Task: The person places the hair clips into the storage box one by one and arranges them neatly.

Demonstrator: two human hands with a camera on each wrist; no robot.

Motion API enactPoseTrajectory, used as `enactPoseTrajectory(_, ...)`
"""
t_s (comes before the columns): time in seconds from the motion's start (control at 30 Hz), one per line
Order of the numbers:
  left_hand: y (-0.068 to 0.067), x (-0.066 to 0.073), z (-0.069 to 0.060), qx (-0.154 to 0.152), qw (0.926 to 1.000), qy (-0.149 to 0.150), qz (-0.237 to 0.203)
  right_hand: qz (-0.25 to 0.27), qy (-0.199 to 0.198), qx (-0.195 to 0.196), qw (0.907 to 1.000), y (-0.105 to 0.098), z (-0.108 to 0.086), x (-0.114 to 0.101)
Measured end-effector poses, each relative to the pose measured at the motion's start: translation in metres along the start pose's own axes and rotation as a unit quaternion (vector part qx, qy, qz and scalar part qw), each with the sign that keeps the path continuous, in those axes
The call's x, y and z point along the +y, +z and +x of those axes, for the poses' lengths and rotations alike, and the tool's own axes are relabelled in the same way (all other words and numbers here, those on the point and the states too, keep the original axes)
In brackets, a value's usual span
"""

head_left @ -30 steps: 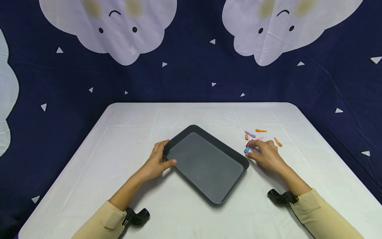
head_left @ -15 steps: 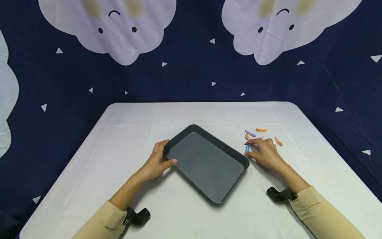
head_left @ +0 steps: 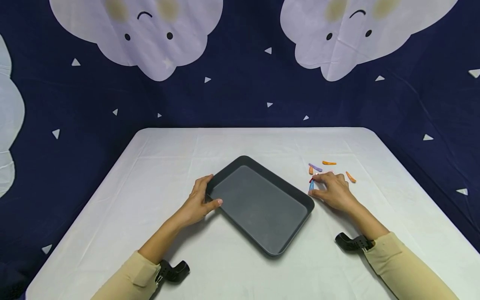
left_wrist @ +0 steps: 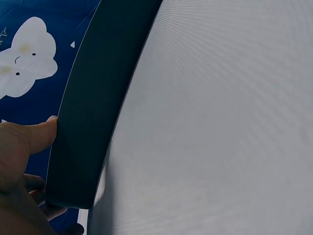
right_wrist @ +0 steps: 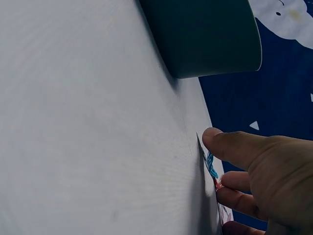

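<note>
The dark grey tray (head_left: pixel 258 208) lies turned at an angle on the table. My left hand (head_left: pixel 196 206) grips its left corner, thumb on the rim, fingers around the outside; the left wrist view shows this hand (left_wrist: pixel 24 161) against the tray wall (left_wrist: pixel 90 112). Beyond the tray's right corner, my right hand (head_left: pixel 333 191) is low over small clips, thumb and fingertips apart. A blue clip (head_left: pixel 311 185) lies between them, with a red clip (head_left: pixel 311 180) at the fingertips, partly hidden. In the right wrist view the fingers touch down beside the blue clip (right_wrist: pixel 212 165).
Around the right hand lie a purple clip (head_left: pixel 315 167), an orange clip (head_left: pixel 329 163), another orange clip (head_left: pixel 350 177) and a short orange one (head_left: pixel 311 170). White cloth covers the table (head_left: pixel 168 154); a dark blue curtain (head_left: pixel 240 96) hangs behind it.
My right fingers have shifted slightly among the clips, and the blue and red clips have turned a little. My left hand and the tray have stayed put.
</note>
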State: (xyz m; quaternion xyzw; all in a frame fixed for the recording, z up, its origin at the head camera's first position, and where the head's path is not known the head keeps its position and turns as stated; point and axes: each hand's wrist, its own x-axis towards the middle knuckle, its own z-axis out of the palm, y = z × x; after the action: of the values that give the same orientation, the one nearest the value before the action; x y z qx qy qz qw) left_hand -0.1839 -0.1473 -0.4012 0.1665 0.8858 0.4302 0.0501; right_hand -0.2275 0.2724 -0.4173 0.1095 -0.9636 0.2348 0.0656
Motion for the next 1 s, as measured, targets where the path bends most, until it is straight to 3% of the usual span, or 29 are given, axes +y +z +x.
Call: enactPoseTrajectory(1.0,0.0013,-0.0003,0.0016,0.005,0.9999,0.0,-0.016,0.0,-0.005,0.012,0.9999,-0.0036,0.0036,-0.0018)
